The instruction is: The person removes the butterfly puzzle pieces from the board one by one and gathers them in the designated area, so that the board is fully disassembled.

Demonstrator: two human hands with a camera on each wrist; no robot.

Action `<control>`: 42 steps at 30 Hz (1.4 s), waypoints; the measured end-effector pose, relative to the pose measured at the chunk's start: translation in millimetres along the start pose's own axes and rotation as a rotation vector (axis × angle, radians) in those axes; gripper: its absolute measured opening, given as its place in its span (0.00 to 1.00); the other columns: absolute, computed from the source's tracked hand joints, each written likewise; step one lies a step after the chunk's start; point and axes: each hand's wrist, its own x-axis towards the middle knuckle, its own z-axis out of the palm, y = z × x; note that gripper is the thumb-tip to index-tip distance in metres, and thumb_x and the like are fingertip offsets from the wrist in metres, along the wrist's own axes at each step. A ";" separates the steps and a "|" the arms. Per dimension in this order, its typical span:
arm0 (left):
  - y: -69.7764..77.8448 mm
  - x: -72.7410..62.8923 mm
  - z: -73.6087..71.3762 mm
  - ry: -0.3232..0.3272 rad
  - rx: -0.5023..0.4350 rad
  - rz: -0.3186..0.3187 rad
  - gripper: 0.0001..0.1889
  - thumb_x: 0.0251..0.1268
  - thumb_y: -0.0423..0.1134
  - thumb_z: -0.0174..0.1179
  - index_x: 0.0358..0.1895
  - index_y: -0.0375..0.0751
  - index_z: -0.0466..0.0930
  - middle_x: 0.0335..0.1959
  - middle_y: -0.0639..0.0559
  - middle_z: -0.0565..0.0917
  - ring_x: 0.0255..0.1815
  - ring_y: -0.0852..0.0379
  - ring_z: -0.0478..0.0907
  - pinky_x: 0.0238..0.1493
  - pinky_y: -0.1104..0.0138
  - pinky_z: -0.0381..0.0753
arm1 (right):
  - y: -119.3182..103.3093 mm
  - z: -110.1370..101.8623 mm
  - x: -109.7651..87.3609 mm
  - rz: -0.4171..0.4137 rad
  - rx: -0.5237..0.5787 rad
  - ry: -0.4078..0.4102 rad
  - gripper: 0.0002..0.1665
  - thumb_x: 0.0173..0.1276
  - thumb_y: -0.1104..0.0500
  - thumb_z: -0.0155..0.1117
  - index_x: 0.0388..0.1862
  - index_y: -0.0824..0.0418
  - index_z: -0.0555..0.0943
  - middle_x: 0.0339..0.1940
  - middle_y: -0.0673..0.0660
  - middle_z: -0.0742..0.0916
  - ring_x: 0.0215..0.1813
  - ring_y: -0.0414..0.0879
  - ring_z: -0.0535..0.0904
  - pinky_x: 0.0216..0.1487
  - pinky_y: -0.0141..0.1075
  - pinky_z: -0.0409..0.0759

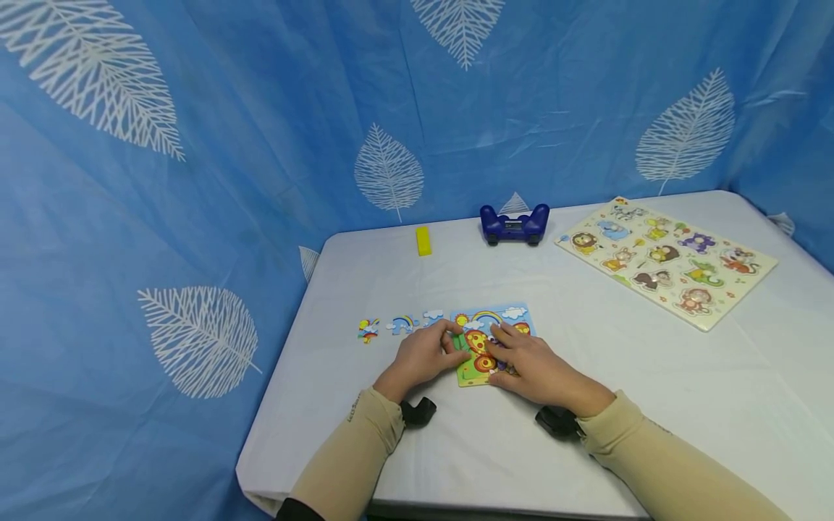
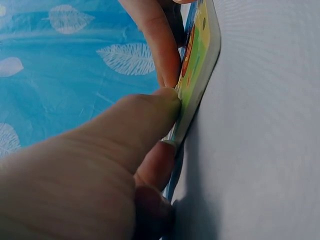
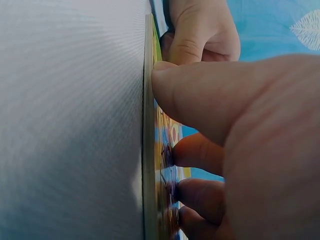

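A butterfly jigsaw puzzle [image 1: 480, 367] lies in its board on the white table, with a rainbow and clouds along its far side. My left hand [image 1: 425, 356] is at the left side of the puzzle, thumb and index finger pinching a green puzzle piece [image 1: 461, 343] there. In the left wrist view the thumb [image 2: 167, 102] and a fingertip sit close at the board's edge. My right hand [image 1: 536, 365] rests on the right part of the board, its spread fingers touching the printed surface and covering part of the butterfly. The right thumb [image 3: 167, 80] presses near the front edge.
Several loose puzzle pieces [image 1: 402, 324] lie in a row left of the board. Farther back are a yellow block [image 1: 423, 241] and a dark blue game controller [image 1: 515, 226]. An animal peg puzzle board [image 1: 677, 257] lies at the right. A blue leaf-print curtain [image 1: 280, 145] hangs behind.
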 end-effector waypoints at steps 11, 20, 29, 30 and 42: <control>-0.3 -0.1 0.0 0.001 -0.020 0.021 0.24 0.67 0.54 0.70 0.60 0.49 0.78 0.28 0.67 0.80 0.24 0.67 0.73 0.30 0.70 0.71 | 1.9 0.4 1.8 0.002 0.018 0.019 0.40 0.73 0.46 0.68 0.73 0.71 0.72 0.77 0.73 0.68 0.79 0.71 0.60 0.69 0.68 0.66; 1.2 -0.3 -1.4 0.001 -0.004 0.035 0.24 0.67 0.53 0.69 0.61 0.48 0.78 0.28 0.67 0.80 0.24 0.67 0.73 0.29 0.71 0.71 | 1.8 0.7 4.1 0.024 0.008 0.036 0.38 0.73 0.45 0.67 0.70 0.72 0.75 0.75 0.73 0.72 0.78 0.70 0.63 0.70 0.62 0.68; 1.3 -0.8 -2.2 0.003 0.012 0.046 0.24 0.67 0.53 0.69 0.61 0.48 0.78 0.28 0.67 0.81 0.24 0.68 0.74 0.30 0.71 0.72 | -4.4 4.1 9.2 0.021 -0.125 0.128 0.32 0.72 0.47 0.69 0.62 0.71 0.82 0.67 0.71 0.81 0.71 0.70 0.73 0.63 0.62 0.77; 1.0 -0.8 -2.1 0.004 0.011 0.047 0.24 0.67 0.53 0.69 0.61 0.48 0.78 0.28 0.67 0.81 0.24 0.68 0.74 0.30 0.71 0.72 | -4.6 4.5 9.5 0.028 -0.129 0.128 0.32 0.72 0.47 0.69 0.62 0.71 0.82 0.67 0.71 0.81 0.71 0.70 0.73 0.63 0.62 0.77; -0.3 -0.9 -1.6 0.003 -0.015 0.063 0.24 0.68 0.52 0.69 0.61 0.47 0.78 0.29 0.67 0.81 0.25 0.68 0.74 0.29 0.71 0.73 | -5.4 4.1 10.6 0.063 -0.097 0.107 0.32 0.72 0.45 0.68 0.62 0.70 0.82 0.67 0.72 0.80 0.71 0.70 0.73 0.63 0.62 0.76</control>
